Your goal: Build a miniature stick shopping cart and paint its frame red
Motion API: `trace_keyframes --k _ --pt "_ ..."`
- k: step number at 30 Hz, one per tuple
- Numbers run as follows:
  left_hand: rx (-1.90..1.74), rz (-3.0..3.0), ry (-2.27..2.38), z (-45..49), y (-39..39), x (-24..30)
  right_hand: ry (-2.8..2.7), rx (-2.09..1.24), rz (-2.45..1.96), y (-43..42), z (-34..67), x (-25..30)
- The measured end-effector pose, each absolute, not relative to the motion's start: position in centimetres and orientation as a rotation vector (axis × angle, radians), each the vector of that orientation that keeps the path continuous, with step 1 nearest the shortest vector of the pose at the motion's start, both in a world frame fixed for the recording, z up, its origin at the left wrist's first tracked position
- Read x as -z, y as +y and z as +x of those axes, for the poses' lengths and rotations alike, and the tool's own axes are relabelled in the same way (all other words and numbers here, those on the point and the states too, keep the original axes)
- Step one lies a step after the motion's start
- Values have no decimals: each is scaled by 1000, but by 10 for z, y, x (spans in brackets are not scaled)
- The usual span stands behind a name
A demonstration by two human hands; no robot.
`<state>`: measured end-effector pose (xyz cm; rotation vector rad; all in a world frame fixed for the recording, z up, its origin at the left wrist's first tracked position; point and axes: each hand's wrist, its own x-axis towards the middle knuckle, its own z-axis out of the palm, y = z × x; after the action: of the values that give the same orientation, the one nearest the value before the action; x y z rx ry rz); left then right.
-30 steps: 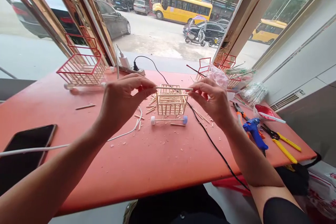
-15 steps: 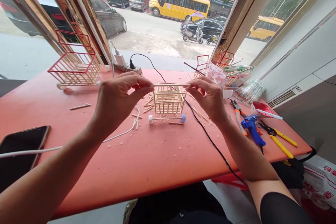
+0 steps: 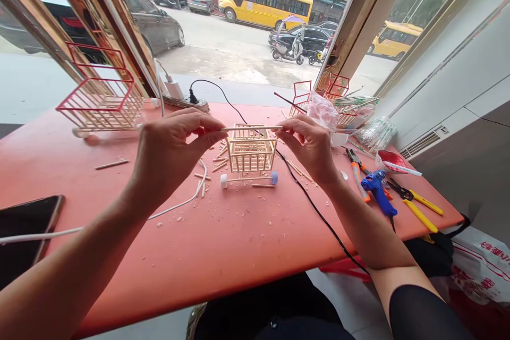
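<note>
A thin pale wooden stick (image 3: 252,128) is held level between my two hands, one end pinched in each. My left hand (image 3: 171,149) grips its left end with thumb and fingers closed. My right hand (image 3: 311,146) pinches the right end. The stick hovers just over the top rim of a small unpainted stick cart (image 3: 251,151) that stands on the red table (image 3: 223,244) on a white wheel and a blue wheel. Loose stick offcuts and shavings lie around the cart.
A red-rimmed stick cart (image 3: 98,101) stands at the back left, more red carts (image 3: 330,90) at the back right. A blue glue gun (image 3: 378,191), yellow-handled pliers (image 3: 416,204) and a black cord (image 3: 319,212) lie right. A phone (image 3: 24,231) with a white cable lies left.
The view has drifted slightly, so everything sits a little further left and lower. Both hands keep the same pinch on the stick above the cart.
</note>
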<state>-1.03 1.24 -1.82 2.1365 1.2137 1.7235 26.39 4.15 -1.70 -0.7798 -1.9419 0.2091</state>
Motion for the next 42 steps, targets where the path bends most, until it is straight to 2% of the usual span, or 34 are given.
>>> trace_keyframes --k 14,42 --pt "-1677 2088 1261 -8 9 13 -1956 -188 -915 41 263 19" --pt "-1671 2022 1264 -4 14 13 -1923 -204 -896 39 263 18"
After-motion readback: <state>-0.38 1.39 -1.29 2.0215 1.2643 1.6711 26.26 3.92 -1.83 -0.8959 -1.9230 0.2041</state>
